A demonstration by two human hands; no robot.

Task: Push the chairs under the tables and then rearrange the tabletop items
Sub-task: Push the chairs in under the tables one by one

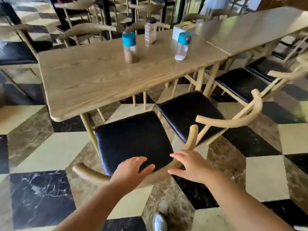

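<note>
A wooden chair with a black padded seat (133,139) stands pulled out from the near edge of the wooden table (93,80). My left hand (131,169) and my right hand (190,165) hover with spread fingers over its curved backrest (90,172), at or just above the rail; neither grips it. On the table stand two teal-capped jars, one with brown contents (129,48) and one nearly clear (182,46), a dark-lidded spice bottle (150,30) and a white tissue box (180,30).
A second black-seated chair (188,112) stands pulled out right beside the first, and a third (241,84) farther right by an adjoining table (250,32). More chairs line the far side and left. The floor is checkered marble. My shoe (159,222) shows below.
</note>
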